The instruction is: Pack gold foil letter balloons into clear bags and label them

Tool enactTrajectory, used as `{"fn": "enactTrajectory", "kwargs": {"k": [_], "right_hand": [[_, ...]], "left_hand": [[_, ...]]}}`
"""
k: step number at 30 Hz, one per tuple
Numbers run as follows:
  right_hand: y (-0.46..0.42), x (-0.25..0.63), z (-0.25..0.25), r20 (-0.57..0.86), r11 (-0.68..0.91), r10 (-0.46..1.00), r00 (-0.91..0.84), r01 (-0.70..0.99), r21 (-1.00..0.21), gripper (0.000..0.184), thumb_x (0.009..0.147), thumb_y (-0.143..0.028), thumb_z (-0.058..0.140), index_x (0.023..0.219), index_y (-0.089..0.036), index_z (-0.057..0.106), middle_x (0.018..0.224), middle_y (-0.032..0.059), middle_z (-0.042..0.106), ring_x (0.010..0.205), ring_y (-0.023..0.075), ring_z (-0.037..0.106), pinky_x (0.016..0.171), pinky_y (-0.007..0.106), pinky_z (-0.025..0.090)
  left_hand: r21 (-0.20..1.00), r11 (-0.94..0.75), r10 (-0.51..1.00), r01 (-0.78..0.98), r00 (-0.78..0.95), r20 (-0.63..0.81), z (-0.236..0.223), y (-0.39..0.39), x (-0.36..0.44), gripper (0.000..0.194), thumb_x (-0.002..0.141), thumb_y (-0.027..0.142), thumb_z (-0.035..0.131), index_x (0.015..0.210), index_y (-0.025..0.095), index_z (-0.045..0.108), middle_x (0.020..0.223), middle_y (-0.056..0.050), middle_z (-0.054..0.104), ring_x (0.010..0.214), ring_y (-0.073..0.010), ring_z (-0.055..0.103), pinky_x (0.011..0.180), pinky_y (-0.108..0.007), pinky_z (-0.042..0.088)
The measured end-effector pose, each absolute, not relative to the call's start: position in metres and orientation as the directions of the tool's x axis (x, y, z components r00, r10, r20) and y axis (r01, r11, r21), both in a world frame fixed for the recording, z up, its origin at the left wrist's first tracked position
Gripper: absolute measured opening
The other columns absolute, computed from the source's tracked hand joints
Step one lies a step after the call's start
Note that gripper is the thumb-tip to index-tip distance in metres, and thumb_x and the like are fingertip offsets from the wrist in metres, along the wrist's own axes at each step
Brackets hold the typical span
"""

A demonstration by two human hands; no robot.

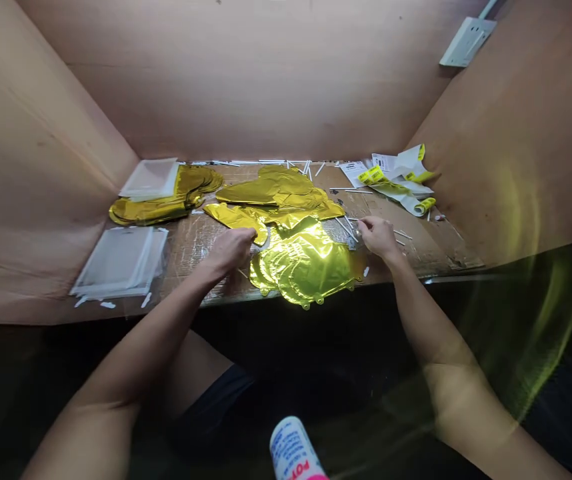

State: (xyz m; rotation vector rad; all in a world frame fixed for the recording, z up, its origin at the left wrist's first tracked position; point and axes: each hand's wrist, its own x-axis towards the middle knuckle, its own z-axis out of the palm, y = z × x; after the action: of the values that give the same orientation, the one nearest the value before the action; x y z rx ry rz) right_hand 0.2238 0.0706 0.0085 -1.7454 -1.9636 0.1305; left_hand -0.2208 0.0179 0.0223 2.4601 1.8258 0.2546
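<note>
Deflated gold foil balloons [311, 257] lie fanned out at the table's front edge, between my two hands. My left hand [233, 248] is closed beside them, its fingertips against the rounded end of another gold foil piece [236, 217]; what it pinches is hidden. On the other side my right hand [377, 236] has thumb and fingers pressed together near the thin white sticks [346, 230]. Whether a stick is between those fingers is too small to tell. Behind the hands is a larger heap of flat gold foil [281, 190].
Clear plastic bags [116, 263] lie at the left, below a gold foil stack [166, 200] with more bags [151, 179] on top. Yellow-and-white label sheets [401, 180] sit at the right. Walls enclose three sides; a socket [467, 41] is upper right. A white bottle [293, 447] stands below the table.
</note>
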Motion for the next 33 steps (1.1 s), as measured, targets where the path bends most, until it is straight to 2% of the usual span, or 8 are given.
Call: {"fn": "enactTrajectory", "kwargs": {"k": [6, 12, 17, 22, 25, 28, 31, 33], "right_hand": [[0.109, 0.104, 0.042, 0.153, 0.367, 0.929, -0.337, 0.785, -0.499, 0.053, 0.102, -0.057, 0.053, 0.069, -0.018, 0.067, 0.064, 0.0031, 0.057, 0.066, 0.0190, 0.055, 0.068, 0.032, 0.035], [0.181, -0.032, 0.046, -0.050, 0.103, 0.990, -0.132, 0.920, -0.379, 0.048, 0.094, -0.061, 0.074, 0.073, -0.018, 0.067, 0.088, 0.0171, 0.073, 0.101, 0.0343, 0.067, 0.099, 0.047, 0.045], [0.210, -0.070, 0.049, 0.023, 0.252, 0.960, -0.281, 0.819, -0.516, 0.018, 0.100, -0.033, 0.065, 0.097, -0.016, 0.070, 0.102, 0.0092, 0.076, 0.094, 0.0209, 0.066, 0.093, 0.033, 0.049], [0.206, -0.066, 0.046, 0.041, 0.292, 0.950, -0.311, 0.827, -0.481, 0.040, 0.105, -0.052, 0.062, 0.089, -0.016, 0.067, 0.094, 0.0133, 0.074, 0.092, 0.0251, 0.066, 0.092, 0.038, 0.049], [0.199, -0.074, 0.033, -0.134, 0.150, 0.967, -0.215, 0.912, -0.381, 0.050, 0.100, -0.063, 0.069, 0.085, -0.016, 0.066, 0.093, 0.0157, 0.075, 0.094, 0.0295, 0.067, 0.099, 0.047, 0.047], [0.194, -0.087, 0.026, -0.127, 0.197, 0.958, -0.257, 0.912, -0.361, 0.033, 0.098, -0.046, 0.076, 0.088, -0.015, 0.069, 0.094, 0.0129, 0.076, 0.094, 0.0284, 0.068, 0.102, 0.049, 0.047], [0.189, -0.090, 0.030, -0.033, 0.290, 0.944, -0.329, 0.871, -0.398, 0.016, 0.103, -0.030, 0.064, 0.106, -0.017, 0.073, 0.109, 0.0109, 0.078, 0.102, 0.0253, 0.067, 0.103, 0.043, 0.047], [0.184, -0.082, 0.034, 0.085, 0.373, 0.924, -0.372, 0.832, -0.410, 0.025, 0.108, -0.028, 0.053, 0.120, -0.019, 0.072, 0.124, 0.0110, 0.075, 0.113, 0.0248, 0.065, 0.106, 0.042, 0.044]], "left_hand": [[0.221, -0.336, 0.939, 0.916, 0.308, 0.153, -0.001, 0.046, -0.250, 0.052, 0.099, 0.043, 0.069, 0.143, 0.017, 0.065, 0.159, -0.019, 0.059, 0.147, -0.0347, 0.054, 0.120, -0.047, 0.046], [0.155, -0.336, 0.937, 0.929, 0.312, 0.157, -0.019, 0.035, -0.247, 0.038, 0.108, 0.049, 0.057, 0.131, 0.023, 0.071, 0.154, -0.015, 0.064, 0.144, -0.0381, 0.055, 0.114, -0.054, 0.047], [0.256, -0.401, 0.910, 0.880, 0.349, 0.225, -0.023, 0.032, -0.262, 0.043, 0.105, 0.044, 0.063, 0.140, 0.020, 0.066, 0.153, -0.016, 0.064, 0.136, -0.0346, 0.061, 0.118, -0.050, 0.048], [0.379, -0.392, 0.915, 0.838, 0.315, 0.251, -0.027, 0.050, -0.275, 0.049, 0.103, 0.016, 0.052, 0.151, 0.010, 0.058, 0.150, -0.022, 0.064, 0.136, -0.0301, 0.063, 0.119, -0.042, 0.048], [0.301, -0.291, 0.954, 0.908, 0.251, 0.166, -0.020, 0.056, -0.269, 0.041, 0.097, 0.007, 0.051, 0.133, 0.012, 0.072, 0.123, -0.020, 0.074, 0.115, -0.0312, 0.069, 0.102, -0.042, 0.055], [0.233, -0.247, 0.963, 0.941, 0.212, 0.165, -0.006, 0.050, -0.263, 0.023, 0.093, 0.010, 0.058, 0.100, 0.017, 0.079, 0.106, -0.019, 0.074, 0.113, -0.0346, 0.066, 0.094, -0.044, 0.056], [0.202, -0.305, 0.933, 0.931, 0.249, 0.261, 0.006, 0.036, -0.264, 0.019, 0.093, 0.014, 0.060, 0.096, 0.019, 0.078, 0.130, -0.017, 0.073, 0.130, -0.0373, 0.059, 0.103, -0.051, 0.053], [0.201, -0.367, 0.901, 0.908, 0.293, 0.322, 0.010, 0.024, -0.268, 0.023, 0.093, 0.012, 0.057, 0.102, 0.019, 0.077, 0.147, -0.015, 0.068, 0.145, -0.0376, 0.051, 0.111, -0.053, 0.048]]}}
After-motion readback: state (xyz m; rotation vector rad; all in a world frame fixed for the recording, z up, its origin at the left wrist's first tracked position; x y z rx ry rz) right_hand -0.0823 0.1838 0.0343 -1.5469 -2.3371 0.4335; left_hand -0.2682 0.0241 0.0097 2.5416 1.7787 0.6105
